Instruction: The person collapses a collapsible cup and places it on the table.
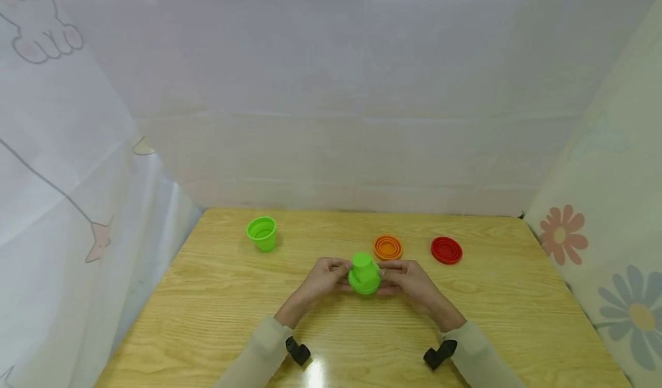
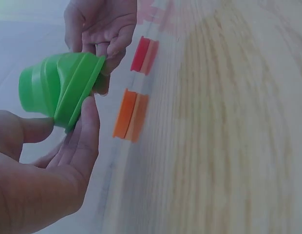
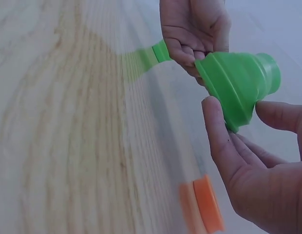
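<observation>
Both hands hold a green collapsible cup [image 1: 364, 274] above the wooden table, its narrow base pointing up and its wide rim down. One side of its wall is dented and partly folded, as the left wrist view of the cup [image 2: 63, 83] shows. The left hand [image 1: 323, 277] pinches the rim from the left, thumb on the wall and fingers under the edge. From the other side the right hand [image 1: 408, 281] pinches it the same way. The cup's inside is hidden. Just behind the hands lies a flattened orange collapsible cup [image 1: 388, 248].
A flattened red collapsible cup [image 1: 446, 250] lies right of the orange one. Toward the back left, a second green cup [image 1: 262, 234] stands extended, mouth up. Pale printed curtains [image 1: 362, 118] hang behind and beside the wooden table [image 1: 207, 302].
</observation>
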`<act>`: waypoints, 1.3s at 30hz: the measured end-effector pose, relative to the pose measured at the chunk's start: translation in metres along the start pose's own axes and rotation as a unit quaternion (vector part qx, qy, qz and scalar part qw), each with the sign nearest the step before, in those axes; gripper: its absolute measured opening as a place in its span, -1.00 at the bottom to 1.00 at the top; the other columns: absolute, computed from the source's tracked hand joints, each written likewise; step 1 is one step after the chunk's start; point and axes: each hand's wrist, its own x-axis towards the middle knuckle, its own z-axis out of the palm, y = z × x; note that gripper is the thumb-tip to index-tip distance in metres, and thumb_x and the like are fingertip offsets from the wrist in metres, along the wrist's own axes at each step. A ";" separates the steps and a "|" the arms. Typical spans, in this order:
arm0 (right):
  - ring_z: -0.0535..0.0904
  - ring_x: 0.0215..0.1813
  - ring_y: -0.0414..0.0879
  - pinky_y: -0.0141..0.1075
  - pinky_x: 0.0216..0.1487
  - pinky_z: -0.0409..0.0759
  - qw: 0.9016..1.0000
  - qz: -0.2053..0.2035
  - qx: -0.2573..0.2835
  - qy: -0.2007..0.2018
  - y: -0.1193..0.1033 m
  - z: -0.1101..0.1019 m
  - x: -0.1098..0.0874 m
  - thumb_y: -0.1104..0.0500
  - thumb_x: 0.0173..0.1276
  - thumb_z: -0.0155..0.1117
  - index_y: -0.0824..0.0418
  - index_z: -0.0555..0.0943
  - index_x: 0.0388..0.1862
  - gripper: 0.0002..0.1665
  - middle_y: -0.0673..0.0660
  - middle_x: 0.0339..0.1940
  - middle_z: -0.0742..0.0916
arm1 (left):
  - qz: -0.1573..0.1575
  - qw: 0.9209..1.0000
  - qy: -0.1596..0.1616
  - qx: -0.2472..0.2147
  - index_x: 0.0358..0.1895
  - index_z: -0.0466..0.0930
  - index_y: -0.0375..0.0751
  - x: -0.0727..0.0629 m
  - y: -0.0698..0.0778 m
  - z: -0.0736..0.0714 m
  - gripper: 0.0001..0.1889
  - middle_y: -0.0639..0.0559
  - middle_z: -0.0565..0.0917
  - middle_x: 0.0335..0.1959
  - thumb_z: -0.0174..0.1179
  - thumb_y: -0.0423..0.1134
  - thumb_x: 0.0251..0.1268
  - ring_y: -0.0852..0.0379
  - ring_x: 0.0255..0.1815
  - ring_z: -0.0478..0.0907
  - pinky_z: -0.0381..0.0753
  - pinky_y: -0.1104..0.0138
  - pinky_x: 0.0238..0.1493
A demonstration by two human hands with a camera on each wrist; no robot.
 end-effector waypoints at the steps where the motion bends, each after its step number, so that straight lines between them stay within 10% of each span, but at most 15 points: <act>1: 0.82 0.02 0.01 -0.03 0.16 0.83 1.000 0.002 0.006 0.002 0.000 0.001 0.000 0.11 0.59 0.28 0.47 0.45 0.46 -0.37 0.22 0.14 0.80 | -0.001 1.000 0.007 -0.007 0.30 0.57 -0.47 0.000 0.000 0.001 -0.59 -0.33 0.78 0.08 0.04 -0.19 0.71 -0.04 -0.03 0.81 0.83 0.04 0.16; 14: 0.80 0.03 -0.03 0.01 0.24 0.79 0.995 0.014 0.100 -0.007 0.004 -0.002 0.000 0.14 0.65 0.18 0.49 0.30 0.54 -0.33 0.10 0.11 0.76 | -0.013 0.992 0.028 -0.125 0.42 0.36 -0.56 -0.003 -0.009 0.018 -0.55 -0.42 0.72 0.14 -0.01 -0.27 0.71 -0.07 0.00 0.82 0.81 0.07 0.19; 28: 0.81 -0.02 -0.14 -0.26 0.07 0.84 0.982 -0.001 0.158 -0.108 0.005 -0.014 -0.002 0.17 0.76 -0.07 0.00 0.75 0.17 -0.60 -0.04 -0.01 0.84 | -0.023 0.999 -0.006 -0.032 0.09 0.72 -0.41 0.000 -0.003 0.004 -0.49 -0.01 0.80 -0.29 0.08 0.05 0.66 0.16 -0.32 0.77 0.88 0.29 -0.13; 39: 0.75 -0.07 -0.20 -0.34 -0.01 0.81 0.990 0.018 0.118 -0.074 0.005 -0.014 -0.002 0.09 0.71 0.08 0.00 0.75 0.14 -0.70 -0.08 -0.04 0.82 | -0.018 0.999 -0.021 -0.039 0.09 0.73 -0.45 0.001 -0.006 0.004 -0.65 -0.05 0.82 -0.28 0.13 -0.18 0.65 0.13 -0.32 0.79 0.89 0.20 -0.08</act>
